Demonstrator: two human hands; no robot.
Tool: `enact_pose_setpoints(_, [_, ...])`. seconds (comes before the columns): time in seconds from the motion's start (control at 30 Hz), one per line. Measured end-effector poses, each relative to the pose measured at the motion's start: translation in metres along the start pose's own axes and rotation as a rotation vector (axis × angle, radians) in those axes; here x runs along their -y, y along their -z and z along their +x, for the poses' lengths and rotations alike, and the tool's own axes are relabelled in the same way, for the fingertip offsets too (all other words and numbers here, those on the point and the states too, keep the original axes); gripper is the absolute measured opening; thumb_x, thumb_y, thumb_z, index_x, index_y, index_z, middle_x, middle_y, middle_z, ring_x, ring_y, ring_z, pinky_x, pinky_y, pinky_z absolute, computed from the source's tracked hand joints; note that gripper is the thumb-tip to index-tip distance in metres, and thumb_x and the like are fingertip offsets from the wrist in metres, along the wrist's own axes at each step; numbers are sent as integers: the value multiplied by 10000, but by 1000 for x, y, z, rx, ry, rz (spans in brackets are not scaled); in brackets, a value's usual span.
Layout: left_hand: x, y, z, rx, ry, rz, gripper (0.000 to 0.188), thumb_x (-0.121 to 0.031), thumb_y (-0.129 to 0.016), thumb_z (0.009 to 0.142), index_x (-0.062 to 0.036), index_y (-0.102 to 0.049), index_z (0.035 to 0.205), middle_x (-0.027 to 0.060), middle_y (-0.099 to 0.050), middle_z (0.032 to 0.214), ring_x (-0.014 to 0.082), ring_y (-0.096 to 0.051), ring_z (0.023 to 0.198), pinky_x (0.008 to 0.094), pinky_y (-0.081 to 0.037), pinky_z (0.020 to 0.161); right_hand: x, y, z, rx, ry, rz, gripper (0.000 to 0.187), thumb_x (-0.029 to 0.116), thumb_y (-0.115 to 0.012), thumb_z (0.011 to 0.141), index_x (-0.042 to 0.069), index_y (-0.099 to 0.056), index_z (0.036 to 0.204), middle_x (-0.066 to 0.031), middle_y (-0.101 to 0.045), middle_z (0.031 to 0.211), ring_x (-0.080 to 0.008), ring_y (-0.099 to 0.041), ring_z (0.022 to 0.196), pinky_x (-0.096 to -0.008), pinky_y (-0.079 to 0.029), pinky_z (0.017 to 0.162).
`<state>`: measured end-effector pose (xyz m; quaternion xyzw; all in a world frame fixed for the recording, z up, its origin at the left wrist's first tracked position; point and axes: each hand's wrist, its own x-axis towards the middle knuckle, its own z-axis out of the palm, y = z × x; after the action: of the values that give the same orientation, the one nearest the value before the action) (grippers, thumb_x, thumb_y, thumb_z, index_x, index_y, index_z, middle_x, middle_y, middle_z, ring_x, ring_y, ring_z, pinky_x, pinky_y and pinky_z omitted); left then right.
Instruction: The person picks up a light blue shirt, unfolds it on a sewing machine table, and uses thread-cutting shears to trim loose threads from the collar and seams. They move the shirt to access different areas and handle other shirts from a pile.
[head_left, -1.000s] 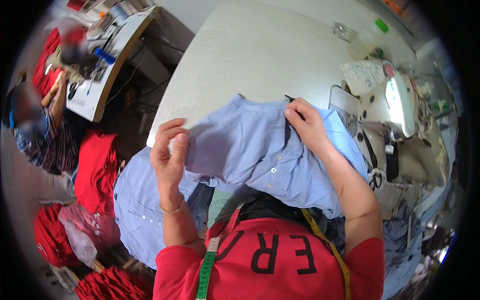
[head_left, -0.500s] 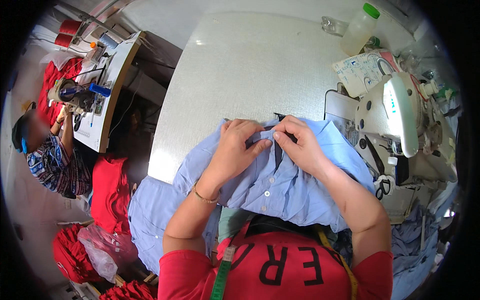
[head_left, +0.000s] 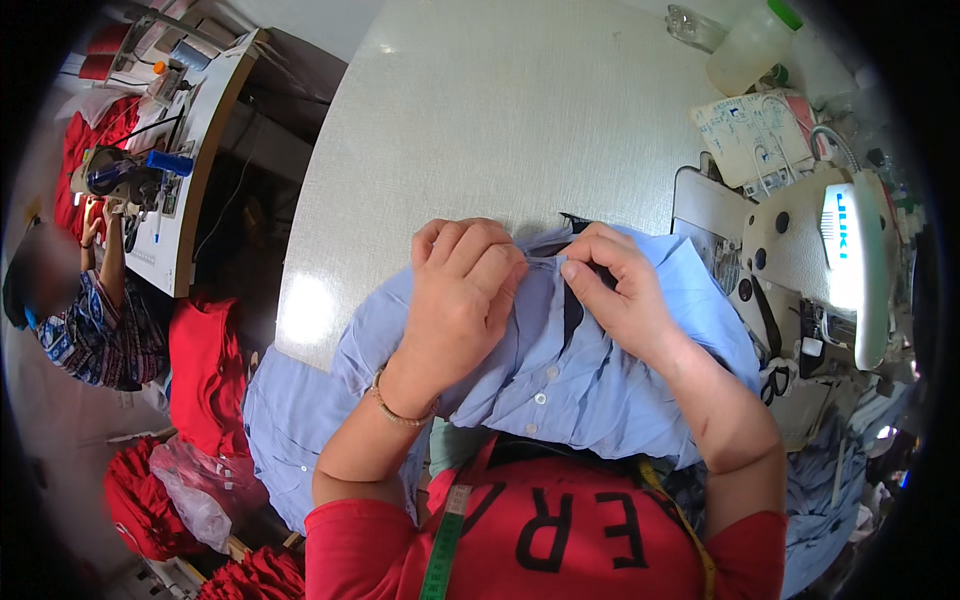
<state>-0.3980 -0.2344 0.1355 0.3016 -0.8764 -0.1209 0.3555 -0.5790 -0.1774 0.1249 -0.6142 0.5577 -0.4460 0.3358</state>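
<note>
A light blue buttoned shirt (head_left: pixel 490 400) lies bunched over the near edge of the table, its neck end away from me. My left hand (head_left: pixel 462 285) is closed on the fabric left of the front opening, its fingers curled over the far edge. At the right side of that opening, my right hand (head_left: pixel 620 285) pinches the cloth between thumb and forefinger. White buttons (head_left: pixel 540 398) run down the front toward me. A dark label or strip shows at the shirt's far edge. Whatever lies beneath my left fingers is hidden.
A sewing machine (head_left: pixel 810 240) stands at the right, with black-handled scissors (head_left: pixel 774 382) beside it. Beyond are a card (head_left: pixel 750 135) and a green-capped bottle (head_left: pixel 752 50). At left, a person (head_left: pixel 95 320) works at another machine, near red garments (head_left: pixel 205 375). The pale tabletop (head_left: pixel 480 120) stretches ahead.
My left hand has shifted left and turned over more, away from my right hand's pinch. My right hand keeps hold of the cloth. The whole view has tilted slightly.
</note>
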Motion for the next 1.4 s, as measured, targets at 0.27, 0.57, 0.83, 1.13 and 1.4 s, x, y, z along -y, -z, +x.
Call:
enact_pose_setpoints(0.27, [-10, 8, -8, 129, 230, -350, 85, 33, -605, 743, -12, -572, 806, 67, -601, 898, 165, -551, 769, 279, -422, 693, 0, -6, -3, -20, -25, 29, 74, 89, -606, 797, 18, -626, 805, -80, -574, 739, -239, -550, 694, -332, -414, 627])
enact_pose_setpoints(0.57, [-1, -15, -16, 143, 403, -610, 40, 35, -567, 799, 20, -550, 766, 83, -625, 898, 108, -538, 709, 231, -420, 601, -13, -6, -7, -22, 255, -209, 131, 129, -592, 811, 34, -625, 895, -111, -575, 866, -302, -564, 826, -393, -447, 720])
enact_pose_setpoints(0.83, [4, -20, -16, 173, 417, -702, 44, 43, -546, 830, 26, -579, 806, 60, -627, 959, 78, -528, 793, 196, -422, 688, 30, 43, -60, 0, 248, -635, 197, 81, -580, 777, 59, -603, 972, -96, -582, 924, -298, -572, 876, -388, -458, 789])
enact_pose_setpoints(1.13, [1, -17, -13, 191, 399, -585, 103, -44, -597, 825, 24, -646, 886, 8, -627, 806, 64, -546, 724, 207, -447, 651, 15, 143, -177, -184, -256, -885, 335, 14, -543, 764, 40, -558, 1097, -137, -566, 1005, -327, -560, 975, -383, -447, 841])
enact_pose_setpoints(1.4, [11, -13, -18, 243, 475, -702, 133, -49, -566, 852, 39, -644, 914, -5, -628, 828, 45, -557, 757, 179, -443, 706, 12, 140, -161, -135, -251, -728, 353, 43, -542, 786, 64, -521, 1138, -140, -550, 1078, -302, -550, 1001, -347, -435, 858])
